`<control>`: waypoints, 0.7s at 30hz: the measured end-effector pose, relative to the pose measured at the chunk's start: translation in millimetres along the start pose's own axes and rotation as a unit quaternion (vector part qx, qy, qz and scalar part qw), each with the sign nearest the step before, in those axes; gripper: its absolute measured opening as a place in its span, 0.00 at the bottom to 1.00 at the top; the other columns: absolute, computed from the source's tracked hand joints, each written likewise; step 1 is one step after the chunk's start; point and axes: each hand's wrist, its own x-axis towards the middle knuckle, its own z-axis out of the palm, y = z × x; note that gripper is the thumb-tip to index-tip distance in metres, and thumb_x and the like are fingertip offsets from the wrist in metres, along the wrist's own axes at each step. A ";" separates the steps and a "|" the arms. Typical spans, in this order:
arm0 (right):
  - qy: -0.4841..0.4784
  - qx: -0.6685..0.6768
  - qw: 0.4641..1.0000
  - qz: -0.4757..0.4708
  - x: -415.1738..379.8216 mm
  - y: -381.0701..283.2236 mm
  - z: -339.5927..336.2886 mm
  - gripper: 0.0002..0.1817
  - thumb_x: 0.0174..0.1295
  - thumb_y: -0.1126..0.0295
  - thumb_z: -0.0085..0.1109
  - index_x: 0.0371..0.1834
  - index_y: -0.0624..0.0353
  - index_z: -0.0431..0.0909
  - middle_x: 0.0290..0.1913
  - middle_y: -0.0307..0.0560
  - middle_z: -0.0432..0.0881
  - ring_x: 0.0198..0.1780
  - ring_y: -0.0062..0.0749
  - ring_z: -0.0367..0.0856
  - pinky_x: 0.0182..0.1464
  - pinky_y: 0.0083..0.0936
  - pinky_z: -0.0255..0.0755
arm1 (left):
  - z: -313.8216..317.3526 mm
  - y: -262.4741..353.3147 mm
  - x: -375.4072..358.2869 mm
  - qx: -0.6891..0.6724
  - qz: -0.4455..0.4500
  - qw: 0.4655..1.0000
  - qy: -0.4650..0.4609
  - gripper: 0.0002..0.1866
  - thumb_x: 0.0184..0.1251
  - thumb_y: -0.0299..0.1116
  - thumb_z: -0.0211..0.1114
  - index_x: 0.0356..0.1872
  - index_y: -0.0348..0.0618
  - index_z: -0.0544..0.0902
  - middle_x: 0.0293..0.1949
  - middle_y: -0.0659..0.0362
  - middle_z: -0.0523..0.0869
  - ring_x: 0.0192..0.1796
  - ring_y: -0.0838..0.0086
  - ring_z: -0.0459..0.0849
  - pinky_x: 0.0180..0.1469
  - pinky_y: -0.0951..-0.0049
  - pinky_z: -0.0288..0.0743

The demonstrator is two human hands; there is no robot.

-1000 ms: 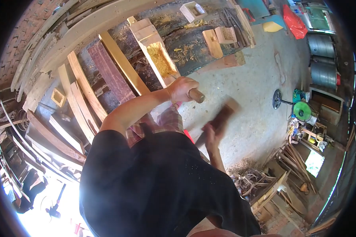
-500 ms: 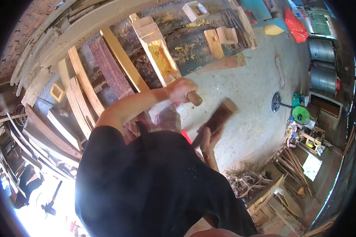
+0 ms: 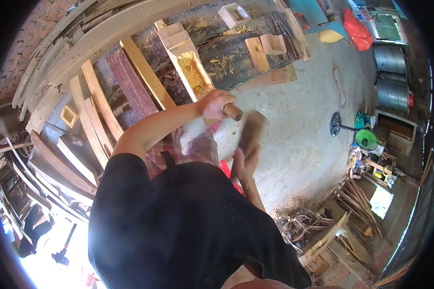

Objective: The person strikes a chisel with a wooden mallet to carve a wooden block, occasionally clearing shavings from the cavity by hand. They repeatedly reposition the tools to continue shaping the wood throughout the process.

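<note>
Left hand (image 3: 216, 103) clenched around chisel handle (image 3: 233, 111), handle end poking out toward wooden block. Chisel tip hidden behind hand, at near end of hollowed timber (image 3: 190, 65); yellow chips inside cavity. Right hand (image 3: 243, 166) grasping wooden block (image 3: 252, 130) as mallet, block blurred, just beside handle end, contact can't tell. Timber lies on dark surface (image 3: 236, 60) among planks (image 3: 99, 103). Concrete floor (image 3: 304, 125) right of hands. Green machine (image 3: 366, 138) well apart, far right.
</note>
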 end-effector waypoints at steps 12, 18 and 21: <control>0.082 0.142 0.976 -0.144 -13.8 -26.8 -24.5 0.22 0.65 0.60 0.57 0.52 0.60 0.60 0.32 0.49 0.76 0.31 0.31 0.76 0.36 0.27 0.72 | 3.5 9.3 1.7 -0.048 0.001 0.999 0.014 0.19 0.36 0.31 0.75 0.27 0.44 0.72 0.26 0.54 0.76 0.32 0.54 0.80 0.34 0.58 0.72; 0.046 0.005 0.996 0.071 2.8 7.9 -12.2 0.16 0.65 0.71 0.55 0.51 0.63 0.63 0.32 0.48 0.76 0.28 0.25 0.75 0.30 0.22 0.72 | 1.0 6.7 -2.9 -0.028 0.010 1.000 0.009 0.17 0.41 0.34 0.75 0.24 0.46 0.72 0.24 0.55 0.77 0.31 0.56 0.80 0.35 0.59 0.73; 0.112 0.171 0.977 -0.059 -8.1 -22.1 -15.9 0.23 0.65 0.72 0.54 0.58 0.63 0.56 0.32 0.47 0.76 0.30 0.30 0.76 0.33 0.26 0.74 | 4.7 3.5 -1.7 -0.028 -0.020 0.999 0.023 0.20 0.35 0.34 0.77 0.27 0.45 0.73 0.27 0.56 0.78 0.34 0.55 0.81 0.36 0.59 0.74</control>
